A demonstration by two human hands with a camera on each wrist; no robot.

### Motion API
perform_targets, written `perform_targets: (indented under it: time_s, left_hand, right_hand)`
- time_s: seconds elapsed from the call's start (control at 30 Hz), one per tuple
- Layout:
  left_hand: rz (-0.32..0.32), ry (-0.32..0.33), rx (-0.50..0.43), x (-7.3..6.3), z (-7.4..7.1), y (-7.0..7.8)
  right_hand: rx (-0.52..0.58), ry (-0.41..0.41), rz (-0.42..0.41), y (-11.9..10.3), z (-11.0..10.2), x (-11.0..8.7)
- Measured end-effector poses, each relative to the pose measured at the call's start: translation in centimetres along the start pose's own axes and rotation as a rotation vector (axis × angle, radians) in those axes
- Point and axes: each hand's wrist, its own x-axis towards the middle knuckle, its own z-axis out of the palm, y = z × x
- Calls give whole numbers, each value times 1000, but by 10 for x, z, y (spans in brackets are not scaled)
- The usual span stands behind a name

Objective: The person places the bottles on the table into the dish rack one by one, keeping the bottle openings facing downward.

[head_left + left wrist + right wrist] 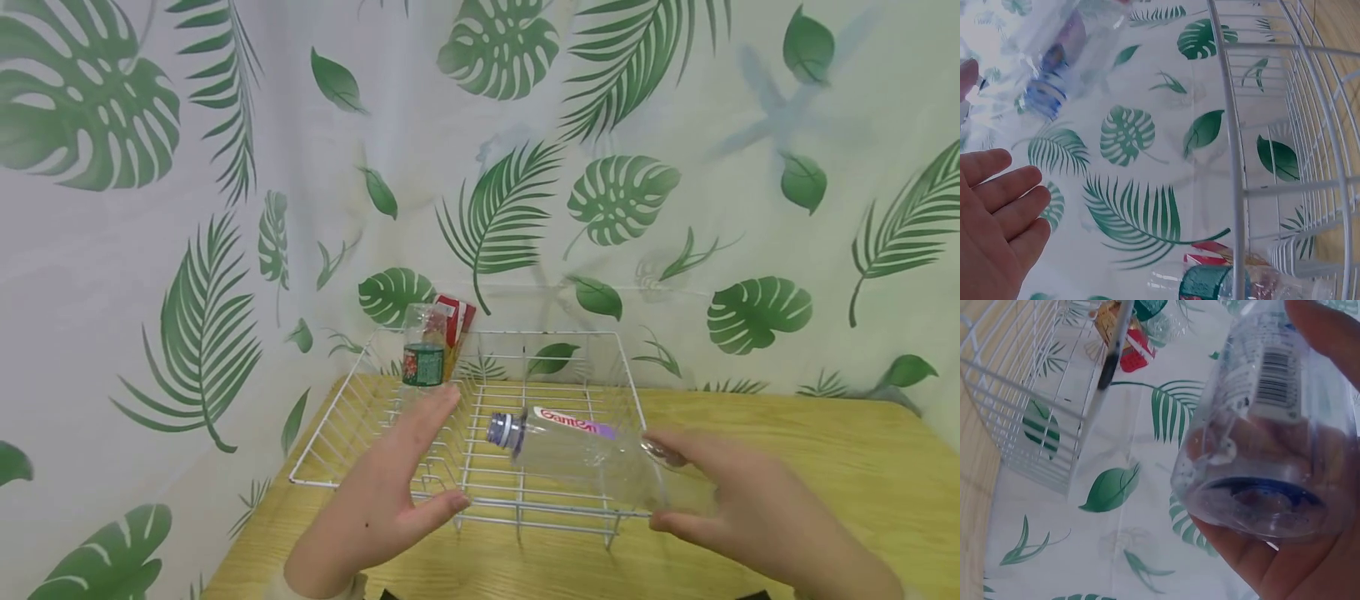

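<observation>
A clear plastic bottle (pixel 573 458) with a red-lettered Ganten label lies sideways in the air above the white wire rack (pixel 540 332). My right hand (pixel 757 500) grips it around its base end, thumb on one side and fingers on the other; the right wrist view shows the bottle's bottom and barcode close up. The bluish neck points left, toward my left hand (pixel 386 492). That hand holds nothing, its fingers extended and thumb apart, in front of the rack's left part. In the left wrist view its palm (pixel 997 231) shows, with the bottle neck (pixel 1046 94) beyond the fingertips.
In the rack's left section stands a clear bottle with a green label (pixel 423 365). Behind it leans a red and yellow packet (pixel 461 321). The rack rests on a wooden table (pixel 787 425), with a leaf-patterned curtain (pixel 525 125) behind and at the left.
</observation>
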Motion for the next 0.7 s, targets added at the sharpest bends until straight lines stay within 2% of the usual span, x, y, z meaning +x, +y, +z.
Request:
perform_targets:
  time_s: [0.2,0.3,0.43,0.53,0.7]
  left_hand:
    - [169,25,135,5,14,16]
    - [202,-17,178,6,22,22]
    - [160,-140,227,3,27,29]
    - [115,-229,280,1,30,35]
    - [84,-321,312,2,38,42]
  right_hand:
    - [-80,28,-88,-18,8,-1]
    - [-100,67,-185,-27,14,1]
    - [-96,105,-303,-39,21,3]
    - [-83,125,-354,-45,26,4]
    - [-63,134,-415,-52,31,6]
